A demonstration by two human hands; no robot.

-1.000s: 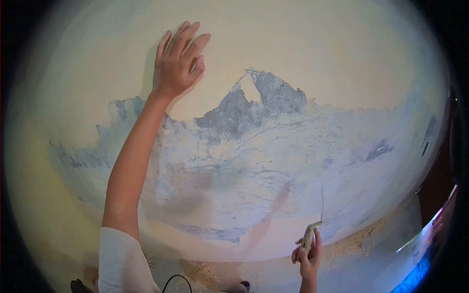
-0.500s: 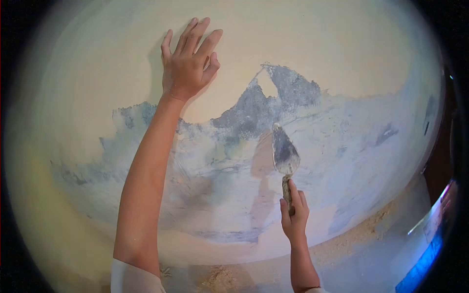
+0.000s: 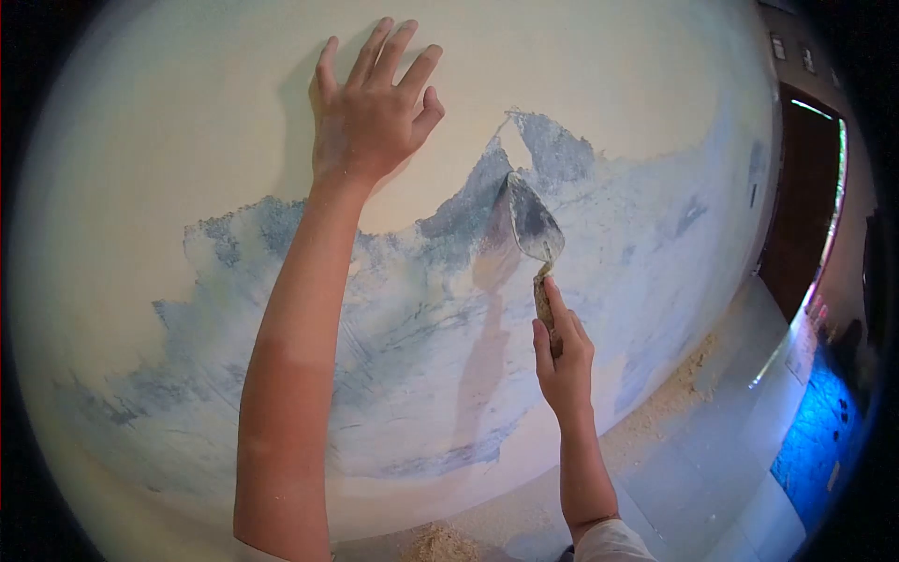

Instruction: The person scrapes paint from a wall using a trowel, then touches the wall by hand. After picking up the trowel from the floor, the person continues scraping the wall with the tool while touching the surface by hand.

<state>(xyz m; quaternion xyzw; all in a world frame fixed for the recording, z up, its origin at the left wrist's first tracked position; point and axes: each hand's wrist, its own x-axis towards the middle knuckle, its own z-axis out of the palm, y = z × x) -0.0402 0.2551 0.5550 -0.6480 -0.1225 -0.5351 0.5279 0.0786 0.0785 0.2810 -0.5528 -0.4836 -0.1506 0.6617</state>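
Observation:
My left hand (image 3: 370,122) rests on the cream upper part of the wall (image 3: 225,122) with its fingers spread and nothing in it. Lower and to the right, my right hand (image 3: 564,361) grips the worn handle of a pointed trowel (image 3: 535,220). The metal blade points up, its tip just below a dark grey-blue peak-shaped patch (image 3: 557,150). Whether the blade touches the wall I cannot tell. Patchy blue, grey and white coating (image 3: 412,328) spreads across the wall below both hands.
Crumbly tan debris (image 3: 440,543) lies on the floor at the wall's foot, with more along the base to the right (image 3: 670,398). A dark doorway (image 3: 801,197) stands at the right, and a bright blue sheet (image 3: 815,440) lies at the lower right.
The trowel in my right hand has moved up the wall and its tip leans further left. The view has turned right, showing more of the doorway and floor. My left hand stays spread on the wall.

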